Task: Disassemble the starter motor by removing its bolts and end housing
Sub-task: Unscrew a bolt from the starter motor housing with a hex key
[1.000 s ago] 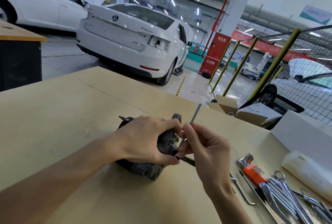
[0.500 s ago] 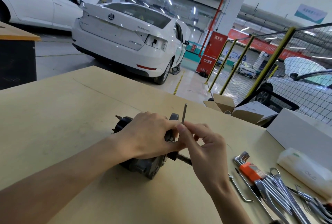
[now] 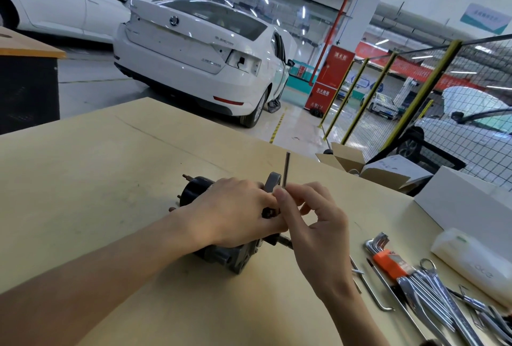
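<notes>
The starter motor [image 3: 198, 193], black at its far end and grey at the near housing, lies on its side on the wooden table [image 3: 97, 179]. My left hand [image 3: 235, 212] grips it from above, covering most of the body. My right hand [image 3: 313, 221] pinches a thin hex key [image 3: 287, 169] between thumb and fingers at the motor's right end. The key's long arm stands nearly upright above my fingers. Its lower tip and the bolt it meets are hidden behind my fingers. A short shaft [image 3: 285, 241] sticks out of the housing below my right hand.
To the right lie a hex key set in an orange holder [image 3: 388, 259], several wrenches [image 3: 443, 298], one loose long hex key [image 3: 371, 290] and a white wrapped roll [image 3: 476, 265]. A white box [image 3: 465, 207] and an open cardboard box [image 3: 349, 160] stand at the far right edge.
The hex key's upright arm has swung from leaning right to nearly vertical as my right hand turned it. My left hand keeps its grip on the motor. The camera tilted slightly.
</notes>
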{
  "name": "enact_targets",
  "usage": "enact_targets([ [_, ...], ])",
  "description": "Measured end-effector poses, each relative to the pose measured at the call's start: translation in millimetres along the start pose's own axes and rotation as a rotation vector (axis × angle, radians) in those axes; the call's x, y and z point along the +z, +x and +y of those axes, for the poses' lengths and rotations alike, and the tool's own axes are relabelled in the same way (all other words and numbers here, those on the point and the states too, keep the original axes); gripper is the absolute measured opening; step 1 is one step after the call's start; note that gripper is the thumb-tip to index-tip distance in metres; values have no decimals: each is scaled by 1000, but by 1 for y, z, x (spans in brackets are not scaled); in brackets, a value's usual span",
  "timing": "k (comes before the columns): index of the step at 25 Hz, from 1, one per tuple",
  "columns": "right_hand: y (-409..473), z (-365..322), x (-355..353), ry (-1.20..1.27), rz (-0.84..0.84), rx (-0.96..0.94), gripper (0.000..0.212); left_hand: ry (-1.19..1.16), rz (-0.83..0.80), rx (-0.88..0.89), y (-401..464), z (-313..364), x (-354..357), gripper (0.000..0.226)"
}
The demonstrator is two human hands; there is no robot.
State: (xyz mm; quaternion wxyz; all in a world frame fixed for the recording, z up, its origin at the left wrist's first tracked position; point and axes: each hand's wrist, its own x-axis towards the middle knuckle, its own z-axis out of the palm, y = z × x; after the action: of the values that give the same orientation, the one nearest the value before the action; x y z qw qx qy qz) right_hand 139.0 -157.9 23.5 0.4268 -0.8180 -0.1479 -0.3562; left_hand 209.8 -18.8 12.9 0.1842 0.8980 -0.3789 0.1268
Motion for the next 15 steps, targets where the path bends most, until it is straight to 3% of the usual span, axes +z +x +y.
enact_targets([
  [2,0,3,1,-43,1,-40,9,16,-20,3,0,2,-2,75],
  [4,-1,5,3,-105,-16,-108,24,24,-24,-3,0,4,-5,57],
  [8,-4,7,8,-167,-58,-283,22,44,-18,4,-3,7,-12,22],
  [11,-4,6,10,-111,-54,-270,18,51,-27,9,-4,7,-11,26],
  [15,-4,7,10,-48,-31,-154,12,59,-26,0,-3,6,-7,58],
])
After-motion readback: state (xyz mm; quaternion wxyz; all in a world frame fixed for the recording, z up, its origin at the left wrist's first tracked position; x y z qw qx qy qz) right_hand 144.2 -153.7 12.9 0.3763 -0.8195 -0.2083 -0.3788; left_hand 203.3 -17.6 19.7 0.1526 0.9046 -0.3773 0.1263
